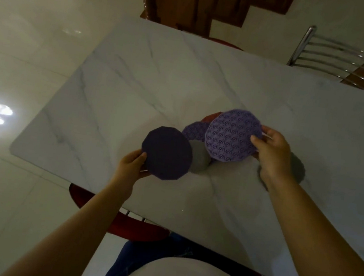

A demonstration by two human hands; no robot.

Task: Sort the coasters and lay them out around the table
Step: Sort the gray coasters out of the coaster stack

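Note:
My left hand (133, 164) pinches the near edge of a dark purple round coaster (166, 153), its plain side toward me, lifted above the marble table (137, 82). Over the table's middle, my right hand (271, 152) grips the right edge of a lighter purple coaster (231, 136) with a patterned face, tilted up. Behind the two held coasters, another patterned purple coaster (194, 131) lies on the table. A reddish round piece (210, 117) peeks out behind it, mostly hidden.
A chrome-framed chair (337, 57) stands at the table's far right. A wooden chair (170, 1) is at the far end, and a red chair seat (133, 226) sits under the near edge. Glossy white floor tiles lie to the left.

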